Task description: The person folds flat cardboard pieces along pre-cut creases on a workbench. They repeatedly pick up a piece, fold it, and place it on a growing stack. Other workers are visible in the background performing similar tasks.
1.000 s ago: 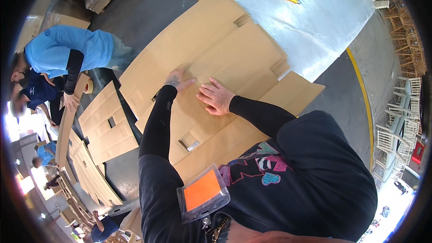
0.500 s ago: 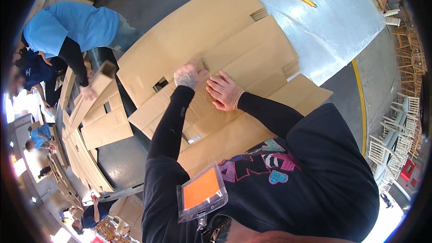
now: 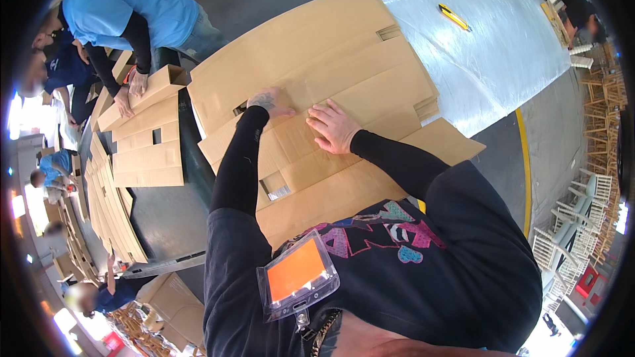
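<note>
A flat, creased sheet of brown cardboard (image 3: pixel 357 116) with cut-out slots lies in front of me, on top of other flat cardboard (image 3: pixel 311 33). My left hand (image 3: pixel 272 100) rests on it beside a dark slot (image 3: pixel 242 107), palm down, its fingers pointing right and partly hidden. To the right, my right hand (image 3: pixel 334 127) presses flat on the same sheet with fingers stretched out and slightly apart. Neither hand grips anything. Another slot (image 3: pixel 274 186) with a pale patch in it shows nearer to my body.
A yellow box cutter (image 3: pixel 454 18) lies on a plastic-wrapped surface (image 3: pixel 489 59) at the far right. At left, a co-worker in light blue (image 3: pixel 129 10) handles a folded cardboard tube (image 3: pixel 142 99) above more flat cardboard (image 3: pixel 149 165). White chairs (image 3: pixel 572 225) stand at the right.
My left hand has slid left, toward the dark slot, away from my right hand, which stays on the sheet. The co-worker's cardboard tube now lies lower and flatter. The whole view has shifted slightly.
</note>
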The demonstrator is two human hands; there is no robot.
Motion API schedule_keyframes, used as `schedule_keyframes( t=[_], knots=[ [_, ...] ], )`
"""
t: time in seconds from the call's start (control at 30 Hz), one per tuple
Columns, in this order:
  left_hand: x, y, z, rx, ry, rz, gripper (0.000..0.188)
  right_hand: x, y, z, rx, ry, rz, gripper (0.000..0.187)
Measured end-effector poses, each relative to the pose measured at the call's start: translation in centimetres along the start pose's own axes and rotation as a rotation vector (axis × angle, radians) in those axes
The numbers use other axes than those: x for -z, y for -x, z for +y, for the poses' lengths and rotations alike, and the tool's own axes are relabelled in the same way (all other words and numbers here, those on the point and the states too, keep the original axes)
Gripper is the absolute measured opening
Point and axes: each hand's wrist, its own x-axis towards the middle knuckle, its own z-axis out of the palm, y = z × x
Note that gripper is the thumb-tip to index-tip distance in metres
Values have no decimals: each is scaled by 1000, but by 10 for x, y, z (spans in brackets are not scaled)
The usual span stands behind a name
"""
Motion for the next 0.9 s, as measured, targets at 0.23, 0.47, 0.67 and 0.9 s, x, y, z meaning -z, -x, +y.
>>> schedule_keyframes(
  t=[0.23,0.47,0.67,0.9],
  knots=[
    [36,-13,-21,214,61,108,77,25,36,-40,-119,60,-419,68],
    [61,-24,-31,239,-27,185,67,26,-16,-32,-201,137,-535,86],
    [53,-12,-14,281,-30,306,53,21,-25,-11,-133,185,-648,87],
    [3,99,78,53,-95,612,29,13,-15,-9,-232,256,-723,81]
  ],
)
